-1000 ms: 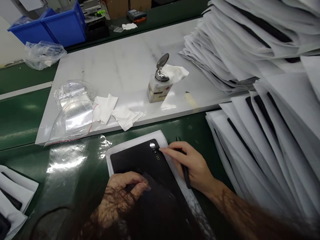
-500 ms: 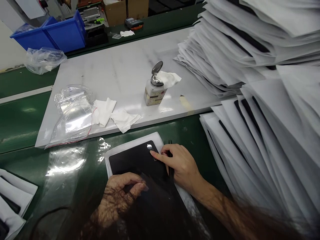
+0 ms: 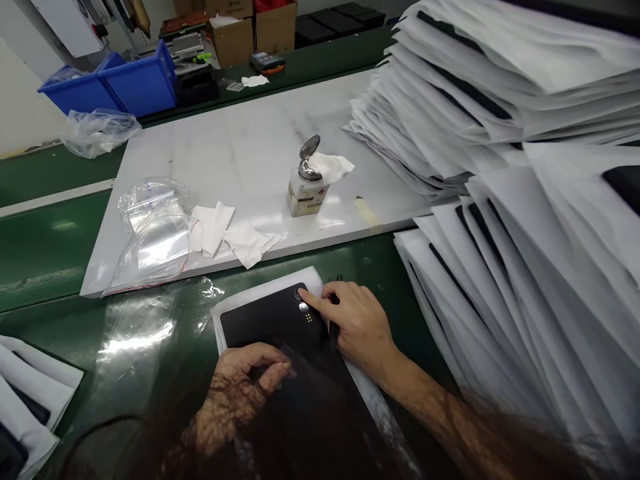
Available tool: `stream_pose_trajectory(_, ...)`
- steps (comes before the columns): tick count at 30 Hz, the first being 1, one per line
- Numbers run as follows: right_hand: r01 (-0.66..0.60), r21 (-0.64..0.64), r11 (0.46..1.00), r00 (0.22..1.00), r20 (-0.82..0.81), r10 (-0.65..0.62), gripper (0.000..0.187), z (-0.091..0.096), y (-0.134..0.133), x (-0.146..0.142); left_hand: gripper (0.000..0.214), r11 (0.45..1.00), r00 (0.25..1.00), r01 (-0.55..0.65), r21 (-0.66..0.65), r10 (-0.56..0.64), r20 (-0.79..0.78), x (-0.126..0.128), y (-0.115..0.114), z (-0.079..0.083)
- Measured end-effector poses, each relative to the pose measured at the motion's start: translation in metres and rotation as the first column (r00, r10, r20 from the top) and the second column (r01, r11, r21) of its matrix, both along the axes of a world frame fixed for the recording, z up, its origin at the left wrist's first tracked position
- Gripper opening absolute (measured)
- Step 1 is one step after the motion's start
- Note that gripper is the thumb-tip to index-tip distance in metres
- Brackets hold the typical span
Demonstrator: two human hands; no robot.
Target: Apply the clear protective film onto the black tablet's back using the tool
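stacked white sleeves crowd the right; a white board spans behind. the black tablet lies on a sleeve. left hand pinches clear film; right hand, nearer than the pump bottle, grips tweezers, forefinger at the camera lens.

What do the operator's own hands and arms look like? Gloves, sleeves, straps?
Both the left hand and right hand are bare, with no gloves. No ring or wrist strap shows on the right, and no sleeve on the visible part of the right forearm. Blurred strands cross the view, so the left wrist and both upper arms can't be judged.
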State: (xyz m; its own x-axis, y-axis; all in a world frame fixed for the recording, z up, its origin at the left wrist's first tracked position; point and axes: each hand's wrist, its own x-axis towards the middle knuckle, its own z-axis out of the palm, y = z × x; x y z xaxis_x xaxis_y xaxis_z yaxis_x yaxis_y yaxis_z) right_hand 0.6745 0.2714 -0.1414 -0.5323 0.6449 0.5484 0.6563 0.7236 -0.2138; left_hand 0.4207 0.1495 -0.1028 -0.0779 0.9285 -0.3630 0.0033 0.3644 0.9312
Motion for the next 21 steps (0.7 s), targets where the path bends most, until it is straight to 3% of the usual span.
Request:
stream_pose_trajectory(4, 0.027, 0.075, 0.997, 0.998, -0.053, -0.023, 0.057, -0.006, 0.003, 0.002, 0.016, 0.999, 1.0, 0.022, -0.03, -0.021, 0.023, -0.004, 0.0, 0.0)
stream_pose_trajectory(9, -0.108, 0.022, 0.994, 0.983, -0.146, 0.11, 0.065, -0.029, 0.008, 0.0, 0.018, 0.994, 0.992, 0.111, -0.016, -0.11, 0.067, -0.011, 0.002, 0.003)
stream_pose_trajectory(12, -0.113, -0.02, 0.993, 0.982, -0.154, 0.109, 0.065, -0.035, 0.011, -0.002, 0.017, 0.99, 0.986, 0.142, -0.015, -0.14, 0.093, -0.014, 0.003, -0.002)
stream_pose_trajectory(21, -0.123, -0.102, 0.987, 0.99, -0.078, 0.115, 0.059, -0.01, 0.032, -0.011, 0.018, 0.991, 0.99, 0.129, -0.04, -0.126, 0.066, -0.013, 0.003, 0.002)
